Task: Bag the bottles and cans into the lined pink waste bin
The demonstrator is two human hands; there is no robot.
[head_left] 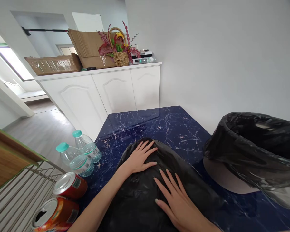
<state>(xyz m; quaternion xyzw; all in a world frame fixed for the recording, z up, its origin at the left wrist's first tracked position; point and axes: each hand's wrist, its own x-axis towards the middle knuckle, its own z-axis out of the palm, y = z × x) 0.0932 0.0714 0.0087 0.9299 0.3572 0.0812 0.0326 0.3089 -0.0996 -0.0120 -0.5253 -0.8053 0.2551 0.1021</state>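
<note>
A black plastic garbage bag (135, 199) bulges up from the blue marbled table in front of me. My left hand (141, 157) lies flat across its top with the fingers stretched out. Lower and to the right, my right hand (174, 199) rests on the same bag, fingers spread. Neither hand grips anything. What the bag covers or contains is hidden. To the right stands a pale bin (227, 177) lined with another black garbage bag (241, 141), its mouth open and its edge folded over the rim.
Two water bottles (78, 159) with teal caps and two drink cans (71, 185) line the left edge of the table (169, 125). A metal rack (21, 196) is beside them. Behind, a white cabinet (113, 88) bears cardboard boxes (53, 64) and a flower basket (121, 59).
</note>
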